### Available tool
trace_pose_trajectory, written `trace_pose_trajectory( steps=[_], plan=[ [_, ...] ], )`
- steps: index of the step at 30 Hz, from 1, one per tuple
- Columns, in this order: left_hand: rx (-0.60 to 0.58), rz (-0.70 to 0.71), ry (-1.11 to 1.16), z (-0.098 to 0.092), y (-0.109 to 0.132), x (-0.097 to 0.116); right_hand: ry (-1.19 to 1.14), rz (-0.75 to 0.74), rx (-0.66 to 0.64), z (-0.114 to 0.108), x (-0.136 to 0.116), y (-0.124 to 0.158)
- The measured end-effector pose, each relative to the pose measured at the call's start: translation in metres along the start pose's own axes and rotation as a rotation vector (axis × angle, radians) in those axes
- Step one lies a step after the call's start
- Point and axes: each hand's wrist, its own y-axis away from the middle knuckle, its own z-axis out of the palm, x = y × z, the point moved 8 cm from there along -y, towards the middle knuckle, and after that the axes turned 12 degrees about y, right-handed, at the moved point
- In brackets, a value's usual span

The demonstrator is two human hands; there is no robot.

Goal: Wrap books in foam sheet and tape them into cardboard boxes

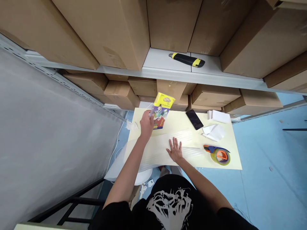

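My left hand (pixel 146 124) is closed on a small colourful box (pixel 161 110) with a yellow top and cartoon print, held just above the far left part of the pale yellow table (pixel 230 159). My right hand (pixel 175 150) lies flat with fingers spread on a sheet of clear plastic wrap (pixel 158 148) that stretches across the table and hangs off its left edge.
On the table lie a black phone (pixel 194 119), white cards (pixel 218 116), folded white paper (pixel 214 132) and a tape dispenser (pixel 218 154). A yellow-black utility knife (pixel 187 59) rests on the shelf above, between cardboard boxes (pixel 120 92). A grey wall stands at left; the floor is blue.
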Motion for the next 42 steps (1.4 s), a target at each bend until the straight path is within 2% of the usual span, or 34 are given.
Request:
trace_pose_trajectory(
  steps=[2,4,6,10,12,14,20,26,29,35,39,42],
  plan=[
    [0.094,-0.039,0.187,-0.021,0.015,-0.006,-0.004,-0.010,0.005,-0.002,0.000,0.000],
    [0.117,-0.190,0.370,-0.023,0.044,-0.035,-0.007,-0.030,0.008,-0.005,0.002,0.001],
    [0.115,-0.279,0.384,-0.012,0.081,-0.069,-0.011,-0.061,0.012,-0.008,0.005,0.002],
    [0.126,-0.431,0.346,0.029,0.155,-0.131,-0.024,-0.130,0.027,-0.013,0.016,0.002],
    [0.135,-0.488,0.302,0.046,0.179,-0.149,-0.034,-0.153,0.037,-0.016,0.024,0.002],
    [0.140,-0.524,0.253,0.057,0.193,-0.158,-0.041,-0.130,0.050,-0.020,0.036,0.003],
    [0.121,-0.517,0.076,0.071,0.203,-0.159,-0.041,0.185,0.052,-0.025,0.096,0.008],
    [0.089,-0.391,-0.112,0.073,0.207,-0.149,-0.048,0.312,-0.061,-0.019,0.117,-0.002],
    [0.062,-0.348,-0.174,0.075,0.212,-0.144,-0.049,0.258,-0.118,-0.021,0.120,-0.006],
    [-0.021,-0.209,-0.216,0.084,0.222,-0.133,-0.017,0.038,-0.193,-0.030,0.128,0.002],
    [-0.130,-0.094,-0.275,0.095,0.225,-0.133,0.026,-0.003,-0.194,-0.035,0.123,0.007],
    [-0.163,-0.065,-0.323,0.097,0.226,-0.135,0.035,-0.006,-0.183,-0.040,0.115,0.006]
  ],
)
